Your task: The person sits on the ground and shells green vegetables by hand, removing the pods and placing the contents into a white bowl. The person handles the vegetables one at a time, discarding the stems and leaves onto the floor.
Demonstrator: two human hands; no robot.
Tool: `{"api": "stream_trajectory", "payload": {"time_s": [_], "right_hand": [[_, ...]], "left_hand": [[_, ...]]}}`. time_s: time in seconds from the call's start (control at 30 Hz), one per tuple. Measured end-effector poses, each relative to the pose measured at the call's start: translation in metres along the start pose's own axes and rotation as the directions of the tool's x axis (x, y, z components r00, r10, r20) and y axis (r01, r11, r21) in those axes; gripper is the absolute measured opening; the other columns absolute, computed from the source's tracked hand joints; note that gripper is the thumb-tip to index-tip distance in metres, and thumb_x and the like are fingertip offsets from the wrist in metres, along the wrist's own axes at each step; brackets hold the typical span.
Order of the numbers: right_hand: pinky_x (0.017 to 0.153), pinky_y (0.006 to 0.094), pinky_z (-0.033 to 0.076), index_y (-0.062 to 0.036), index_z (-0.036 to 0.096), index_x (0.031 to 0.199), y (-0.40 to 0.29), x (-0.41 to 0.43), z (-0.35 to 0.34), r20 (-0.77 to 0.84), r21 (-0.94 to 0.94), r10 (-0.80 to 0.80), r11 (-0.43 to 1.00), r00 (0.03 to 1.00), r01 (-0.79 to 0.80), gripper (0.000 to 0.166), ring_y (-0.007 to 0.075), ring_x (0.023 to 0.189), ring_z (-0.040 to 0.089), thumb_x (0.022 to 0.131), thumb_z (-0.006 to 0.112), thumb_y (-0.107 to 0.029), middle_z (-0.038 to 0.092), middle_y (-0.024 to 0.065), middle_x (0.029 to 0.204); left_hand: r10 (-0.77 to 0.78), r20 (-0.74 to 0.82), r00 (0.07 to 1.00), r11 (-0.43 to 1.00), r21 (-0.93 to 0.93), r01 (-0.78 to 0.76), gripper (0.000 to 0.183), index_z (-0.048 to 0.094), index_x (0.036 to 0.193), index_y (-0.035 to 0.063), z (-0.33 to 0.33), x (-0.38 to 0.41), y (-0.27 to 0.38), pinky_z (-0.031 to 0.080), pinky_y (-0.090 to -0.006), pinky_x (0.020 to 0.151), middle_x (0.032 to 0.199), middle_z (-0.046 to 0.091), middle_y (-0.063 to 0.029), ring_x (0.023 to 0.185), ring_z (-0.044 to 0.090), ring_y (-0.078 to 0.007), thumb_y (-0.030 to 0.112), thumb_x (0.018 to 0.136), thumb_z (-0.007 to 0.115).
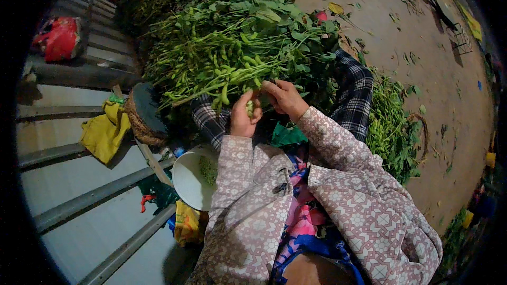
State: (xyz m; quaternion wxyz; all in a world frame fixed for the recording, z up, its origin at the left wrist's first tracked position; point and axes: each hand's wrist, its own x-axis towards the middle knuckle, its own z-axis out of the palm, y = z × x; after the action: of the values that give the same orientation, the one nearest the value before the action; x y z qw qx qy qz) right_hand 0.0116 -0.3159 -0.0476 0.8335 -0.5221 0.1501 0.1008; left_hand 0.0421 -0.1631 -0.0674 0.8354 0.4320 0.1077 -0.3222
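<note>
A large heap of green soybean plants (222, 43), with leaves, stems and plump pods, lies across my lap and in front of me. My left hand (243, 116) is curled around a few pale green soybean pods (250, 108) at the near edge of the heap. Close beside it, my right hand (287, 99) has its thumb and finger pinched together at a soybean pod (257, 82) on a stem. The fingertips of the right hand are partly hidden. Fuller pods (225, 94) hang just beyond my left hand.
A white bucket (190, 178) with small green pieces inside stands by my left forearm. Left of it are a round woven seat (146, 114), a yellow cloth (106, 130) and a ribbed metal panel (99, 182). More soybean plants (390, 130) lie on the floor (443, 99) at right.
</note>
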Motion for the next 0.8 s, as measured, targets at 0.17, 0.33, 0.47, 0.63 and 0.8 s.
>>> {"api": "stream_trajectory", "payload": {"time_s": [0.17,0.33,0.47,0.63,0.8], "right_hand": [[0.05,0.0274,0.041,-0.0013,0.056,0.085,0.003,0.004,-0.015,0.111,-0.011,0.109,0.994,0.988,-0.108,0.031,0.0138,0.057,0.053,0.088,0.052,-0.032,0.058,0.0069,0.068],[0.065,0.0387,0.048,-0.0015,0.052,0.099,0.008,-0.004,-0.016,0.122,-0.603,-0.216,0.759,0.969,0.246,0.031,0.0341,0.072,0.061,0.089,0.048,-0.031,0.062,0.017,0.083],[0.051,0.0282,0.042,-0.0004,0.046,0.101,0.012,-0.014,-0.013,0.219,-0.608,-0.351,0.681,0.91,0.408,0.032,0.0128,0.054,0.05,0.092,0.044,-0.031,0.052,0.0067,0.065],[0.045,0.0238,0.035,-0.0046,0.046,0.103,0.002,-0.014,-0.011,0.241,-0.064,-0.172,0.979,0.955,0.193,0.024,0.0107,0.047,0.042,0.092,0.043,-0.026,0.045,0.0008,0.061],[0.042,0.0197,0.029,-0.0107,0.048,0.103,-0.022,-0.019,-0.016,0.288,-0.018,0.261,0.963,0.921,-0.267,0.018,0.0085,0.049,0.038,0.092,0.043,-0.023,0.045,0.0005,0.067]], "left_hand": [[-0.016,0.145,0.989,0.988,-0.149,0.038,0.017,0.056,0.086,0.0114,0.007,0.014,-0.01,0.027,-0.0176,0.034,0.067,0.052,0.0036,0.048,0.046,-0.0051,0.028,0.089,0.053],[0.084,-0.07,0.994,0.996,-0.019,-0.085,0.018,0.059,0.096,0.0111,0.027,0.014,-0.012,0.043,-0.0203,0.053,0.08,0.059,0.0032,0.068,0.055,-0.0059,0.028,0.089,0.055],[0.154,0.044,0.987,0.975,0.152,-0.159,0.026,0.056,0.109,0.0076,-0.02,0.031,-0.024,0.047,-0.0287,0.079,0.1,0.06,-0.0038,0.09,0.057,-0.0151,0.025,0.09,0.052],[0.073,-0.058,0.996,0.997,-0.009,-0.073,0.011,0.057,0.086,0.0109,0.007,0.025,-0.015,0.026,-0.0167,0.035,0.064,0.046,0.0069,0.046,0.039,-0.0012,0.021,0.086,0.06],[0.208,0.169,0.963,0.796,0.543,-0.267,0.024,0.049,0.108,0.0052,-0.037,0.038,-0.019,0.035,-0.0296,0.074,0.101,0.05,-0.0069,0.087,0.046,-0.0162,0.018,0.088,0.05]]}}
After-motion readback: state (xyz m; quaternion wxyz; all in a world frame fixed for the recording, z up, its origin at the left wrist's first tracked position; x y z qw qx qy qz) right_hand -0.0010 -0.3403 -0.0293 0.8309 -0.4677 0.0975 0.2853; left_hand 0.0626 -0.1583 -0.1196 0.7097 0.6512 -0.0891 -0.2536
